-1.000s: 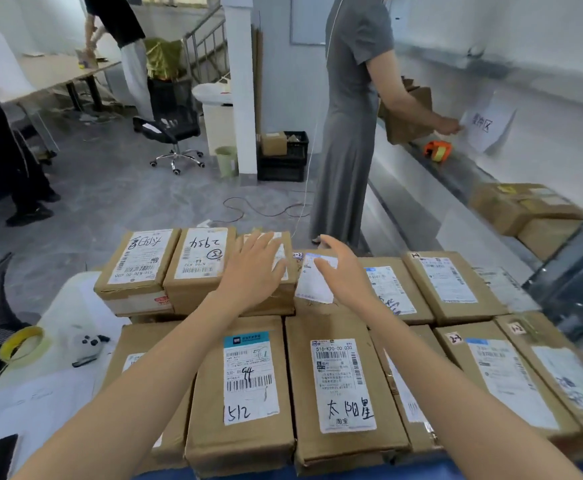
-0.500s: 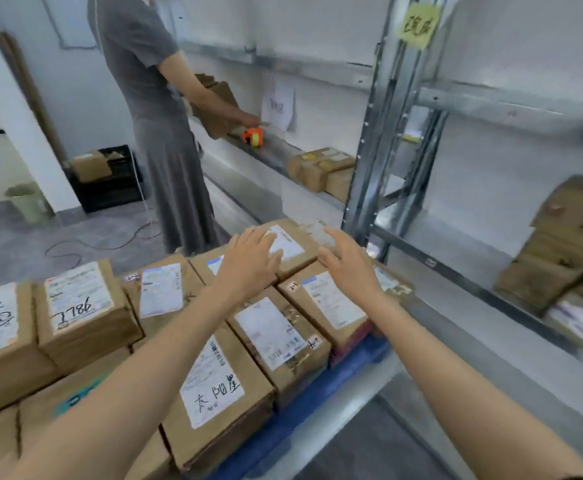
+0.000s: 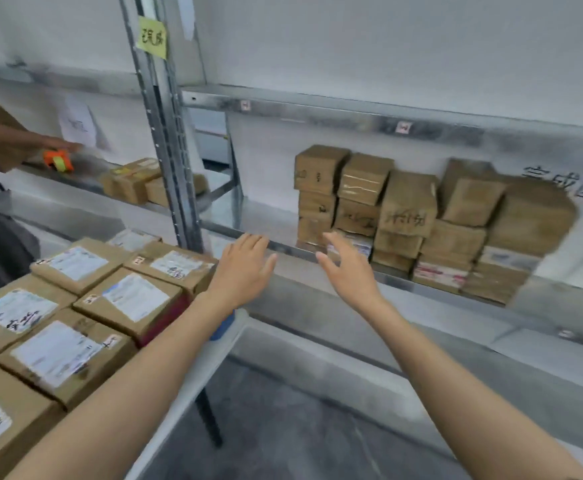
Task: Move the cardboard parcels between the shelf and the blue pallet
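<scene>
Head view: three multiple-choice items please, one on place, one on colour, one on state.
1. Where do the stacked cardboard parcels sit?
A. on the shelf, right of its upright post
B. on the floor
C. on a chair

2. What colour is the note on the upright post?
A. red
B. yellow
C. blue

3. How are the left hand and right hand?
A. each gripping a parcel
B. clenched in fists
C. open, holding nothing

Answers: A, the stack rests on the shelf board right of the post; B, the paper is yellow; C, the fingers are spread and hold nothing.
</scene>
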